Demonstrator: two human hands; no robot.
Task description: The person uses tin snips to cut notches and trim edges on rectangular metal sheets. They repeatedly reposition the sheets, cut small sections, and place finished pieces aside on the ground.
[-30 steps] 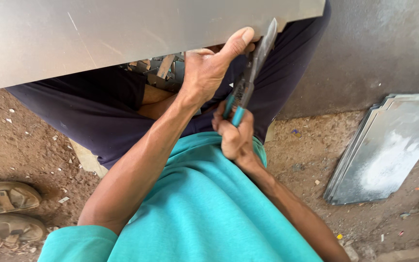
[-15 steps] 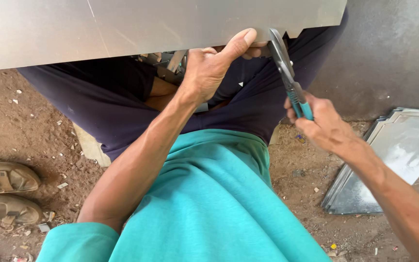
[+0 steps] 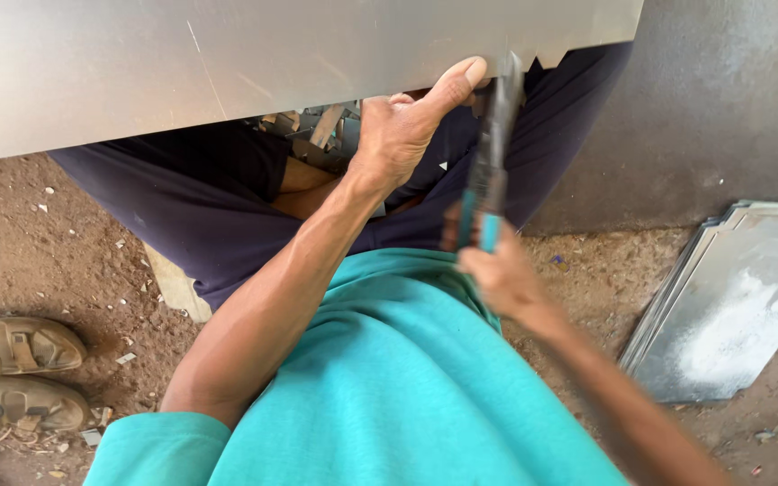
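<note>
A large grey metal sheet [image 3: 227, 63] spans the top of the head view, above my lap. My left hand [image 3: 402, 135] grips its lower edge, thumb pressed up against the sheet. My right hand [image 3: 497, 270] is closed on the teal handles of metal snips [image 3: 488, 171], blurred by motion. The blades point up and meet the sheet's edge just right of my left thumb, where small notches show in the edge. I sit in a teal shirt and dark trousers.
A stack of flat metal sheets [image 3: 731, 306] leans on the dirt ground at the right. A pair of tan sandals [image 3: 15, 373] lies at the lower left. Metal offcuts [image 3: 317, 126] lie between my legs. A grey wall [image 3: 722, 108] stands at the back right.
My right hand swung the snips out to the right, then back in toward my body, with the blades now upright at the sheet's edge. My left hand has kept its grip.
</note>
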